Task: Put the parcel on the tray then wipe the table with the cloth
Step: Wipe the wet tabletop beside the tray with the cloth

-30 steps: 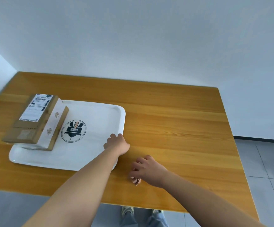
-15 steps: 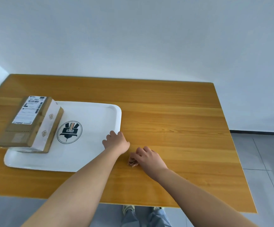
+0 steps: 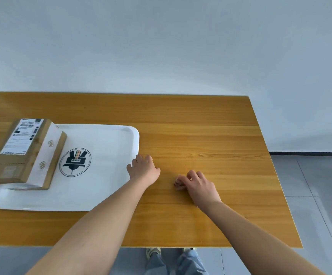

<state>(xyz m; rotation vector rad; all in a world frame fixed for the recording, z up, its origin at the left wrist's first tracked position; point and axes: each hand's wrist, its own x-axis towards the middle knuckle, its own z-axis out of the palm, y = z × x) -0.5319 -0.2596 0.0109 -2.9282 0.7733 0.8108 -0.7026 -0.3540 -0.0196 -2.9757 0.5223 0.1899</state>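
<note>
**A:** From the head view, is the first half done?

**B:** I judge it so. The parcel point(image 3: 21, 151) lies on the tray point(image 3: 105, 139), over its left end, with part of the box overhanging the rim toward the left edge of the worktop point(image 3: 210, 135). Neither hand touches it.

**A:** And the tray itself?

**B:** It sits on the left half of the worktop, nearer the front edge than the back. The left hand point(image 3: 143, 168) rests at the tray's right rim, fingers point(image 3: 136, 160) lightly curled over the edge. It looks like a steadying touch on the rim, not a firm clasp.

**A:** So the wiping is what remains. Is the cloth in play?

**B:** Here the view is poor. The right hand point(image 3: 198, 185) is down on the worktop near the middle of the front half, just beside the left hand, its fingers bunched around something small and pinkish-dark. That may be the cloth point(image 3: 178, 182), crumpled almost wholly under the hand, but I cannot say for certain.

**A:** Any sign of how much has been wiped?

**B:** None that shows. The wood looks the same all over, with no streak or damp patch, so I take the wiping as the step in hand, extent unknown.
</note>
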